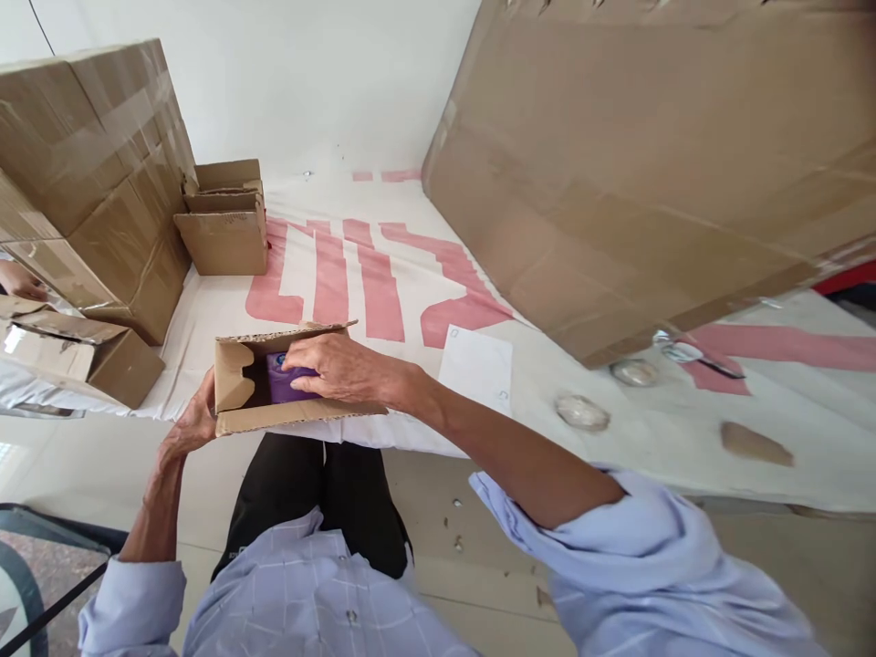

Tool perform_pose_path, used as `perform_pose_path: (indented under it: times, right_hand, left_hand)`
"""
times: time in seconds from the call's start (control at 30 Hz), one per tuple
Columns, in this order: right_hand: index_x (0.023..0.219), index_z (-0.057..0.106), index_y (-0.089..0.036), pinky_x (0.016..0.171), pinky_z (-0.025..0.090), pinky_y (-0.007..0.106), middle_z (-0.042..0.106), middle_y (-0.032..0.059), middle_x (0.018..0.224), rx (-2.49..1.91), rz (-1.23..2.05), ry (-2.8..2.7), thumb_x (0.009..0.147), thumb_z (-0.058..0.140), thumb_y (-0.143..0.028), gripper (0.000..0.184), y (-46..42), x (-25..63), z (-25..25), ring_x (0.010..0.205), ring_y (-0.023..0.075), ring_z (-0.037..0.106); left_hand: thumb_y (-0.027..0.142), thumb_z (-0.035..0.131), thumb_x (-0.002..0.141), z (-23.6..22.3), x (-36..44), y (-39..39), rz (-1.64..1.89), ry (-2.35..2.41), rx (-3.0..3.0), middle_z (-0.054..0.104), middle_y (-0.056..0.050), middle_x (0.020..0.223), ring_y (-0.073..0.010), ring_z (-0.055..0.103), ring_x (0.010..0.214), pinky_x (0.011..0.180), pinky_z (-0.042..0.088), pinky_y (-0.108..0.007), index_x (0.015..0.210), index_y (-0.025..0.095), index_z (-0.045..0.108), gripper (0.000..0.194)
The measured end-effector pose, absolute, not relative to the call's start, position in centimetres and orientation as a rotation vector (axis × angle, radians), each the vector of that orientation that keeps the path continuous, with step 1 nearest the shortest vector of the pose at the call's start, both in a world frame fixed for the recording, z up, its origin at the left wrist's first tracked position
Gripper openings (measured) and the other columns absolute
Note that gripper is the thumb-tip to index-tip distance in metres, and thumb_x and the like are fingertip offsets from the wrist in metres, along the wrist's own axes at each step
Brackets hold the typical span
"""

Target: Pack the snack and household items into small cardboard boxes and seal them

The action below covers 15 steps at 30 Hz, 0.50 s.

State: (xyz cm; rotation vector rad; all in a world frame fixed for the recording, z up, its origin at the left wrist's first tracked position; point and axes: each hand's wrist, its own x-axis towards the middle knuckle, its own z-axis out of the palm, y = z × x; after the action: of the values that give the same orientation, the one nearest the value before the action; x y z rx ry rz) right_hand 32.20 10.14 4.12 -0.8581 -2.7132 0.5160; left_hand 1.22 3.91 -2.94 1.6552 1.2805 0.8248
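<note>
An open cardboard box (pixel 301 418) lies at the table's front edge, its flaps spread. Inside it is a purple packet (pixel 284 388) with a small blue mark. My right hand (pixel 342 368) reaches into the box from the right, its bent fingers gripping the packet's upper side. Against the box's left end rests my left hand (pixel 195 422), holding it there; part of its fingers is hidden behind the cardboard.
Taped cartons (pixel 123 182) stand stacked at left, with an open small box (pixel 225 242) beside them. A large carton (pixel 650 164) fills the right. White paper (pixel 477 367), tape rolls (pixel 581 412) and scissors (pixel 704 356) lie on the table. Another person's hand (pixel 20 281) shows far left.
</note>
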Motion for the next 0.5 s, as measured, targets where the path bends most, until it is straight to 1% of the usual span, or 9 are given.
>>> perform_pose_path:
  times: [0.03,0.1,0.13,0.2,0.27,0.33,0.4,0.5]
  right_hand:
    - [0.113,0.078,-0.019,0.093,0.053,0.039,0.078,0.0111,0.116,-0.954,0.425,-2.805,0.104,0.070,-0.024,0.013,10.3,32.0,4.1,0.104,0.0265,0.072]
    - [0.115,0.076,-0.016,0.092,0.050,0.041,0.077,0.0158,0.118,-1.137,0.244,-2.941,0.101,0.077,-0.028,0.019,10.3,31.6,3.9,0.106,0.0315,0.071]
    - [0.115,0.076,-0.014,0.092,0.049,0.042,0.076,0.0179,0.119,-1.211,0.177,-2.979,0.099,0.079,-0.029,0.022,10.2,31.5,3.8,0.107,0.0338,0.070]
    - [0.116,0.076,-0.013,0.092,0.046,0.042,0.075,0.0203,0.120,-1.292,0.103,-3.029,0.098,0.077,-0.023,0.021,10.0,31.2,3.5,0.111,0.0359,0.069]
    - [0.117,0.077,-0.013,0.090,0.043,0.042,0.076,0.0205,0.119,-1.322,0.054,-3.068,0.098,0.067,-0.015,0.021,9.8,30.8,3.2,0.111,0.0351,0.068]
    - [0.116,0.078,-0.015,0.087,0.041,0.042,0.077,0.0195,0.114,-1.336,0.005,-3.111,0.097,0.061,-0.010,0.026,9.9,30.4,3.0,0.106,0.0334,0.068]
    - [0.114,0.079,-0.016,0.084,0.040,0.041,0.077,0.0182,0.107,-1.314,-0.034,-3.137,0.097,0.058,-0.009,0.028,10.2,30.2,2.7,0.100,0.0321,0.067]
    - [0.110,0.078,-0.016,0.085,0.041,0.042,0.076,0.0169,0.102,-1.228,-0.063,-3.113,0.097,0.056,-0.008,0.027,10.9,30.4,1.8,0.095,0.0312,0.066]
  left_hand:
    - [0.055,0.098,0.062,-2.9,1.5,3.9,0.843,1.250,1.665,0.069,-0.018,0.143,-0.0450,0.066,0.133,0.111,0.061,-0.052,0.164,0.022,0.050,0.118]
    - [0.053,0.099,0.065,-2.9,1.8,3.9,0.857,1.212,1.678,0.063,-0.020,0.153,-0.0454,0.063,0.138,0.113,0.059,-0.052,0.169,0.023,0.043,0.123]
    - [0.052,0.099,0.066,-3.0,1.9,3.9,0.859,1.202,1.683,0.060,-0.021,0.157,-0.0458,0.062,0.140,0.112,0.060,-0.051,0.171,0.022,0.039,0.125]
    - [0.049,0.098,0.069,-3.4,1.9,3.9,0.851,1.192,1.699,0.051,-0.024,0.166,-0.0471,0.059,0.145,0.109,0.061,-0.048,0.174,0.021,0.034,0.126]
    - [0.047,0.097,0.071,-4.0,1.8,4.0,0.850,1.180,1.716,0.042,-0.026,0.174,-0.0483,0.054,0.151,0.108,0.061,-0.046,0.176,0.021,0.030,0.127]
    - [0.043,0.097,0.071,-4.7,1.6,4.1,0.858,1.166,1.723,0.036,-0.025,0.178,-0.0486,0.050,0.155,0.110,0.061,-0.047,0.177,0.022,0.028,0.128]
    - [0.040,0.097,0.070,-5.2,1.5,4.2,0.865,1.150,1.719,0.035,-0.025,0.179,-0.0484,0.048,0.157,0.113,0.060,-0.048,0.177,0.022,0.026,0.129]
    - [0.035,0.095,0.071,-5.8,1.4,4.1,0.853,1.119,1.692,0.038,-0.024,0.177,-0.0467,0.051,0.155,0.115,0.058,-0.050,0.178,0.022,0.025,0.128]
